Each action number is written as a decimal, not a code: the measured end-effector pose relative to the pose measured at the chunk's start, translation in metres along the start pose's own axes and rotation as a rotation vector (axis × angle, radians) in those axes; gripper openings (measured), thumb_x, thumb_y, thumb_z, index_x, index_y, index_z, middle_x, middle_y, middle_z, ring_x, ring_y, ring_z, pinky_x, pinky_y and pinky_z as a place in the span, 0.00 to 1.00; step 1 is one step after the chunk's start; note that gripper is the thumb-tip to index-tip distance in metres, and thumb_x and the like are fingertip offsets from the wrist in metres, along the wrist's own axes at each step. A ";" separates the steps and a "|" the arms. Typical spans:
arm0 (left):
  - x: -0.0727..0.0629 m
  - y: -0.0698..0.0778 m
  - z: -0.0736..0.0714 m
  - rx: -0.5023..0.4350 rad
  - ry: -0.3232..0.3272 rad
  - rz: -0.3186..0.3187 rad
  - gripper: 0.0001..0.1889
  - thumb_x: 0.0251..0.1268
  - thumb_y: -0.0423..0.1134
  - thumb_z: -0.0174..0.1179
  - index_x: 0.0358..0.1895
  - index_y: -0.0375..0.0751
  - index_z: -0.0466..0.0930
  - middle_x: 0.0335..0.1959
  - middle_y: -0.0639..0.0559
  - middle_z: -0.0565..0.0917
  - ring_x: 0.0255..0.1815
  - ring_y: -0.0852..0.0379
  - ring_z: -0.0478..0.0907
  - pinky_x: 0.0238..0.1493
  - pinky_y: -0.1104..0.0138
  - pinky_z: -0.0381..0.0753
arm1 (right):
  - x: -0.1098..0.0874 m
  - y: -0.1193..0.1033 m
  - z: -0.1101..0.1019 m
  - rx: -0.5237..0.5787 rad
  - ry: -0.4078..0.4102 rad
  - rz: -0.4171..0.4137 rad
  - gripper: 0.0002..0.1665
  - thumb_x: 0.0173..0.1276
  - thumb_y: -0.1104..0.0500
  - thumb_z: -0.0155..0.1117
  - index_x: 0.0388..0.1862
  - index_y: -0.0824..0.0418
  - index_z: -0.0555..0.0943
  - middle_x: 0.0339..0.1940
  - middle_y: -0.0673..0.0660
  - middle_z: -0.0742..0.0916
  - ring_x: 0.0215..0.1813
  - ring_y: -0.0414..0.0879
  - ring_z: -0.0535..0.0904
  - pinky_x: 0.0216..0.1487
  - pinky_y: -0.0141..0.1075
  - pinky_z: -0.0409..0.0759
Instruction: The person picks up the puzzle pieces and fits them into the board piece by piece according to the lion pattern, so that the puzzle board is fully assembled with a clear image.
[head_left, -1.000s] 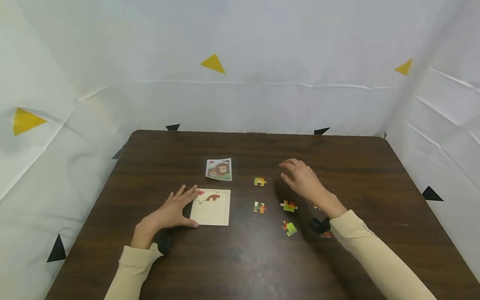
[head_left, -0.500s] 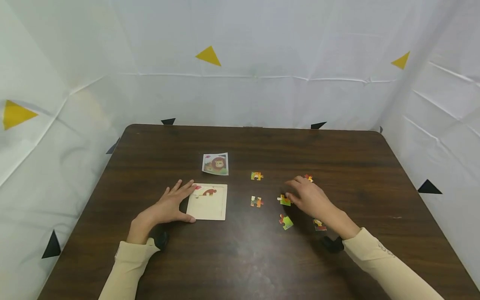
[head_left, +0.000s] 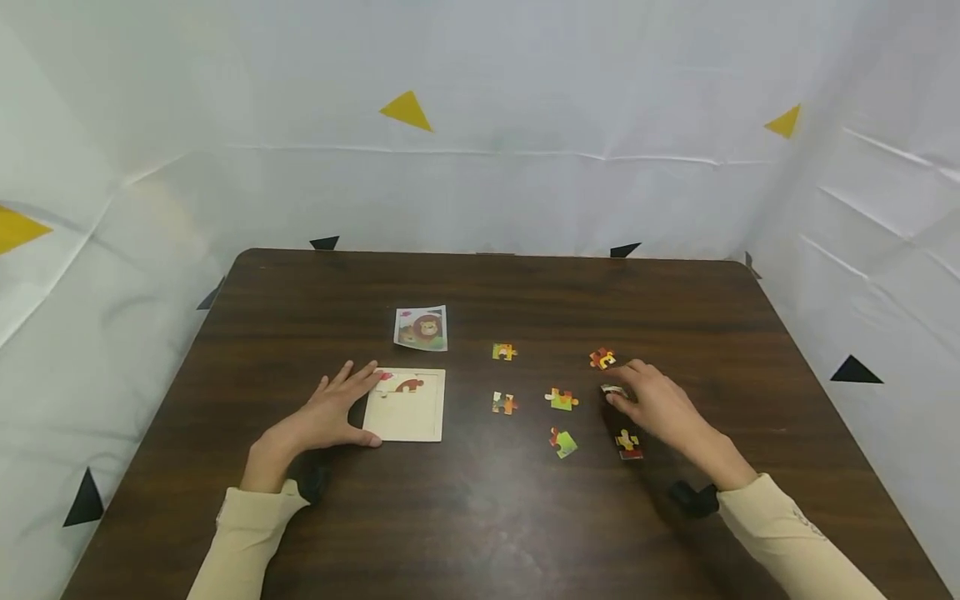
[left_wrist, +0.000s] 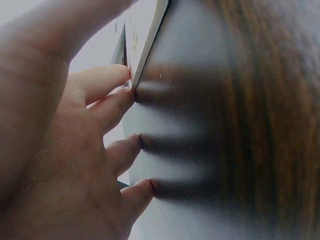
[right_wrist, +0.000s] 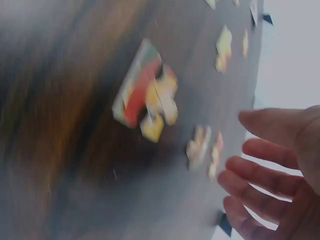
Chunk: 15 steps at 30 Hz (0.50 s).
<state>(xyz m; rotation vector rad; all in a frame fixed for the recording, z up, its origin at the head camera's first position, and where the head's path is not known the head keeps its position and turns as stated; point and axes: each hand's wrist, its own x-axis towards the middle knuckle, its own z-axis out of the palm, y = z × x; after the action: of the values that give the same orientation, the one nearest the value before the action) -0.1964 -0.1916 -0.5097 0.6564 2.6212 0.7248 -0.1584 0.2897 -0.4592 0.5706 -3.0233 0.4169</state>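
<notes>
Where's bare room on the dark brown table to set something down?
Bare: the dark brown table between the beige sleeves, on the near side of the square cream puzzle board and mostly green jigsaw piece; also the far strip behind the rectangular lion picture card. Crowded: around the right hand, with colourful jigsaw pieces close by.

We see the right hand (right_wrist: 275, 180) at the right edge, its fingers loosely bent, apart from the pieces. Left of centre, a red-and-yellow puzzle piece (right_wrist: 140, 92) lies on the dark table (right_wrist: 65, 130). We find a blurred piece (right_wrist: 200, 145) and a slimmer piece (right_wrist: 215, 155) nearer the fingertips, and a yellowish piece (right_wrist: 224, 44) toward the upper right.
</notes>
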 end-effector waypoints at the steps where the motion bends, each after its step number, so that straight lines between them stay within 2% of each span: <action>1: -0.001 0.000 -0.002 -0.005 0.005 -0.001 0.57 0.45 0.56 0.74 0.76 0.39 0.51 0.77 0.39 0.49 0.76 0.31 0.37 0.67 0.32 0.35 | 0.001 0.001 -0.003 0.000 -0.017 0.013 0.21 0.61 0.60 0.71 0.52 0.66 0.81 0.43 0.61 0.82 0.38 0.52 0.80 0.30 0.41 0.78; 4: -0.004 0.001 -0.006 -0.013 0.014 0.003 0.56 0.46 0.56 0.74 0.76 0.38 0.52 0.77 0.38 0.49 0.75 0.31 0.37 0.66 0.32 0.35 | 0.001 0.003 -0.014 -0.006 -0.075 0.041 0.23 0.61 0.57 0.71 0.54 0.67 0.80 0.47 0.62 0.82 0.46 0.57 0.81 0.35 0.48 0.81; 8: -0.005 0.001 -0.005 -0.016 0.015 0.006 0.56 0.46 0.56 0.74 0.75 0.37 0.52 0.77 0.38 0.48 0.75 0.30 0.37 0.66 0.32 0.34 | -0.001 0.006 -0.019 -0.021 -0.159 0.061 0.26 0.61 0.55 0.71 0.54 0.67 0.80 0.49 0.63 0.82 0.48 0.59 0.81 0.34 0.48 0.81; 15: -0.001 0.001 0.002 -0.003 0.007 0.009 0.56 0.46 0.56 0.74 0.76 0.38 0.51 0.77 0.39 0.48 0.75 0.31 0.37 0.66 0.32 0.35 | 0.001 0.015 -0.013 -0.048 -0.170 0.150 0.25 0.61 0.53 0.71 0.54 0.65 0.80 0.46 0.62 0.82 0.44 0.57 0.81 0.31 0.49 0.80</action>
<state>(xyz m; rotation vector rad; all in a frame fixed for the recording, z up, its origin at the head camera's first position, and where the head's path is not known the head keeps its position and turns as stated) -0.1939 -0.1907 -0.5106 0.6672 2.6245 0.7342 -0.1651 0.3058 -0.4505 0.3970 -3.2422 0.3154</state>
